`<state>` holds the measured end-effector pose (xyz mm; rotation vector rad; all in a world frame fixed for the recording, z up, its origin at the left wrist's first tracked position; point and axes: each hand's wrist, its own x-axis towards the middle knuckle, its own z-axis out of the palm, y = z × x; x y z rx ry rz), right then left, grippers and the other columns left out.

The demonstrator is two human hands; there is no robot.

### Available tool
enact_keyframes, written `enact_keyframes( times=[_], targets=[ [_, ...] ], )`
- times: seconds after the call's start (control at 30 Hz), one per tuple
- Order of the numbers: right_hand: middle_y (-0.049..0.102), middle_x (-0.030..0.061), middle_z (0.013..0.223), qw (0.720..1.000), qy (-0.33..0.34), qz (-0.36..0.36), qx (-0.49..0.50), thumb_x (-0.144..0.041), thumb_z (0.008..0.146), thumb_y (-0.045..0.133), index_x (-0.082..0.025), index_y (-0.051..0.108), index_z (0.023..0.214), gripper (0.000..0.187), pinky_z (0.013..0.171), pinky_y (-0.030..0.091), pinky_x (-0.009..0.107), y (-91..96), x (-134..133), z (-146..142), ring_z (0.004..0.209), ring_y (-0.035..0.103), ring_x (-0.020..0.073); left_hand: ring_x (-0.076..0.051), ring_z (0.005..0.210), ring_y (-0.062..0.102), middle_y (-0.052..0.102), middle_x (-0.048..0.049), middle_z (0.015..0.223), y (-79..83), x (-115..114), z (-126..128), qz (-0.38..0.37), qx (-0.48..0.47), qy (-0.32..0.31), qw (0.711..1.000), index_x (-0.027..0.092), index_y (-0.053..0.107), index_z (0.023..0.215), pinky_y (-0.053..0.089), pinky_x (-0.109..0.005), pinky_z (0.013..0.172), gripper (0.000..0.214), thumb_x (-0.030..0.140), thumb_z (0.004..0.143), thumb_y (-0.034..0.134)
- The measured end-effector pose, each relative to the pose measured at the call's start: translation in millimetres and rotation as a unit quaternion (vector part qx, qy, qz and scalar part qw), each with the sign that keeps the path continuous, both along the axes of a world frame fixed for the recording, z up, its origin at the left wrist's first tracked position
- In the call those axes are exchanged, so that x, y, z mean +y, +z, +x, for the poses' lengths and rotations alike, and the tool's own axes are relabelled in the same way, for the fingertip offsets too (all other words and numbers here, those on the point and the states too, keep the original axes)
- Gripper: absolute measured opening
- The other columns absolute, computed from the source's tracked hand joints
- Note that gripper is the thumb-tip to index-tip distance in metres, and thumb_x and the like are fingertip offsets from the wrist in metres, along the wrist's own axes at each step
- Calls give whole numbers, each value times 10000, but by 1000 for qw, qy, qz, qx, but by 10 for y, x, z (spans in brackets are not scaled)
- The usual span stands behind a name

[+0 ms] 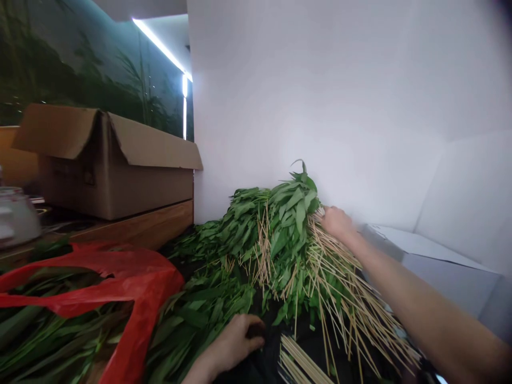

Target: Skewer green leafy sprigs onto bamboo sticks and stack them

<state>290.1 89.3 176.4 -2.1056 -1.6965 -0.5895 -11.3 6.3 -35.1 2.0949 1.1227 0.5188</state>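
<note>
My right hand reaches out to the right side of a pile of green leafy vegetables by the white wall. Its fingers are closed at the top of a bundle of leafy greens on thin wooden skewers, whose sticks fan down to the lower right. The fingertips are partly hidden. Low in the middle, my left hand is curved with thumb and fingers apart and nothing between them. It is beside loose leafy greens. More bare wooden skewers lie to its right on a dark surface.
A torn red plastic bag with long leaves lies at the left. Behind it, an open cardboard box stands on a wooden ledge, near a white mug-like container. A white box is at the right by the wall.
</note>
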Motion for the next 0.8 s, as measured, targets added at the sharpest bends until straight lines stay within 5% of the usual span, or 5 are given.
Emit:
enact_keyframes(
  times=[0.2, 0.3, 0.43, 0.6, 0.8],
  targets=[
    [514, 120, 1231, 987, 90, 74, -112, -85, 839, 394, -158, 472, 1251, 426, 908, 299, 407, -157, -648, -183, 1145, 404, 274, -175, 809, 598, 697, -4, 893, 7, 16, 24, 34, 1, -24, 999, 201, 686, 976, 429, -231, 716, 306, 255, 704, 559],
    [567, 113, 1142, 943, 243, 152, -172, -69, 848, 366, -132, 546, 1171, 375, 889, 355, 409, -362, -1113, -356, 1059, 464, 250, -170, 781, 601, 699, -13, 872, 69, 10, 32, 51, -24, -32, 998, 193, 694, 967, 433, -227, 697, 288, 280, 726, 562],
    [613, 75, 937, 918, 362, 62, -148, -71, 850, 373, -159, 615, 1024, 311, 787, 423, 353, -767, -1674, -602, 889, 527, 198, -185, 757, 607, 707, -50, 827, 193, 58, 16, 65, -167, 70, 981, 164, 709, 895, 453, -251, 699, 320, 389, 802, 502],
    [577, 8, 730, 942, 314, -78, -86, -32, 801, 420, -195, 596, 713, 255, 694, 404, 279, -1416, -1917, -599, 705, 538, 146, -147, 567, 536, 633, -32, 626, 272, 187, -116, 63, -301, 228, 924, 100, 694, 876, 407, -223, 529, 413, 469, 765, 545],
    [604, 28, 704, 952, 255, -135, -104, 1, 739, 461, -186, 590, 646, 246, 650, 376, 275, -1847, -1851, -539, 693, 570, 171, -137, 546, 528, 619, -29, 614, 179, 298, -213, 62, -340, 253, 904, 82, 681, 901, 408, -224, 516, 441, 477, 742, 565]
  ],
)
